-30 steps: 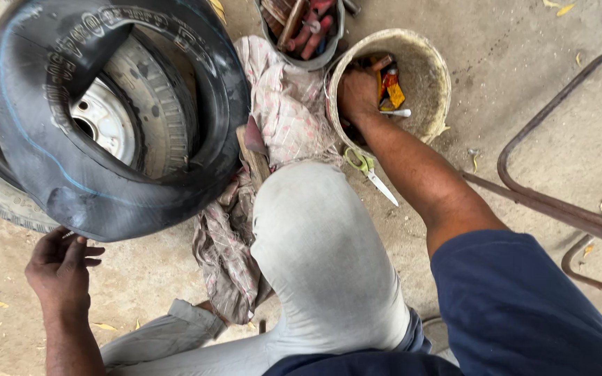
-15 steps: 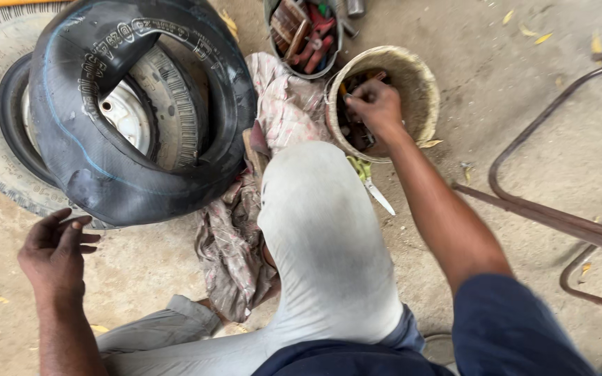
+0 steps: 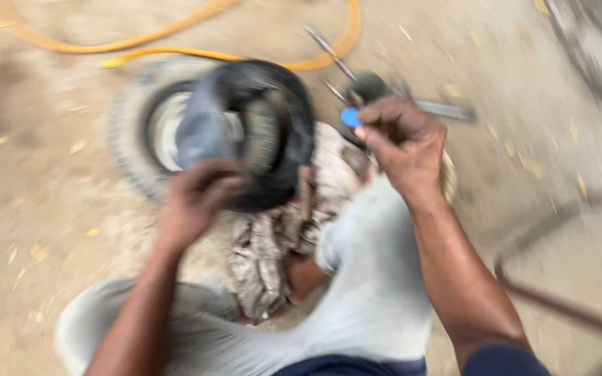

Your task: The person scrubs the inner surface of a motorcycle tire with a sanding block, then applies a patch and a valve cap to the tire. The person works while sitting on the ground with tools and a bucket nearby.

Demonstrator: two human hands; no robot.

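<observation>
1. right hand (image 3: 402,143) sits upper centre-right of the frame, fingers pinched round a small blue round thing (image 3: 350,117), maybe a patch or cap; the blur hides what it really is.
2. left hand (image 3: 196,198) is at centre-left, fingers curled on the lower edge of the black inner tube (image 3: 273,132). it looks like a grasp, though the smear makes it hard to be sure how firm.
3. black inner tube is draped over the small wheel (image 3: 137,136), which lies flat on the dirt ground (image 3: 50,264) in the upper left; the tube is off the tyre and loose, so pulling it out looks already done.
4. patterned rag (image 3: 273,251) lies in the middle of the frame, just beside the person's knee (image 3: 377,264) in pale trousers and touching the tube's lower edge.
5. orange hose (image 3: 175,52) curves across the top, and metal tools (image 3: 440,108) lie past the right hand, upper right of centre, too blurred to name.
6. judging by this, the blue piece is in hand but not yet on the tube; fixing it there, refitting and filling with air all seem left to do.
</observation>
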